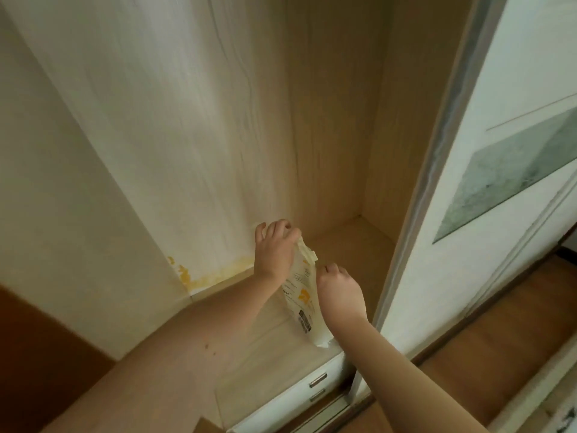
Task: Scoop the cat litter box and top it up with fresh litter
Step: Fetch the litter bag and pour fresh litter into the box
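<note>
Centre frame, I note left hand (274, 251) pinching the litter bag (304, 295) top; right hand (338, 292) gripping its edge. Bag stands on cabinet shelf (352, 245).

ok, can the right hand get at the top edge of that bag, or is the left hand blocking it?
Probably yes. The left hand grips only the far end of the bag top; the right hand is already at the near end of that edge, and nothing lies between them on the shelf.
</note>
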Motion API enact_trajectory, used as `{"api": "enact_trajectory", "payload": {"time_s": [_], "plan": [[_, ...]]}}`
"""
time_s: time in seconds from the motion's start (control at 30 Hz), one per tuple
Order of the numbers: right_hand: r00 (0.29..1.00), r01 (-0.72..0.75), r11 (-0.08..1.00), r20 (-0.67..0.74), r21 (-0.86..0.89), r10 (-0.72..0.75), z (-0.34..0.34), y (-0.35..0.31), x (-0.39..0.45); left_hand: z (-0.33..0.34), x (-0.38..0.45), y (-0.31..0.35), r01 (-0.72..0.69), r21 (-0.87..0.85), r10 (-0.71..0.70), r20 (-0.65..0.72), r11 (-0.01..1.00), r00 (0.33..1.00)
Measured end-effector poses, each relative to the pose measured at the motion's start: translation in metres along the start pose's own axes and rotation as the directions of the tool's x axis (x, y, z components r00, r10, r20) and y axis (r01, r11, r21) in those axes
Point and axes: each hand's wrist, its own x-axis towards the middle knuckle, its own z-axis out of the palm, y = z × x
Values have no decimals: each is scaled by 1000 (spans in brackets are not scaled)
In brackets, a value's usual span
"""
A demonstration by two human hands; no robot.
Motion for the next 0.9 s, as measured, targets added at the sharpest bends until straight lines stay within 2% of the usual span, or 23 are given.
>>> {"api": "enact_trajectory", "payload": {"time_s": [0.23, 0.33, 0.47, 0.53, 0.63, 0.77, 0.9], "plan": [[975, -162, 986, 145, -45, 167, 18, 15, 73, 32, 50, -27, -88, 124, 77, 97, 988, 992], [974, -161, 987, 155, -22, 163, 35, 18, 89, 48, 66, -35, -166, 212, 134, 158, 963, 978], [975, -160, 987, 154, 5, 158, 61, 29, 101, 64, 83, -41, -305, 294, 201, 336, 906, 920], [968, -167, 986, 190, 16, 161, 71, 34, 100, 72, 88, -44, -288, 314, 143, 413, 905, 899], [952, -163, 987, 260, -12, 161, 80, 35, 87, 81, 91, -50, -215, 343, 63, 405, 914, 912], [952, -178, 984, 255, 5, 171, 82, 34, 78, 89, 100, -54, -214, 249, 92, 427, 945, 900], [960, -173, 985, 227, 21, 163, 73, 27, 73, 93, 94, -55, -141, 141, 61, 462, 980, 885]]}}
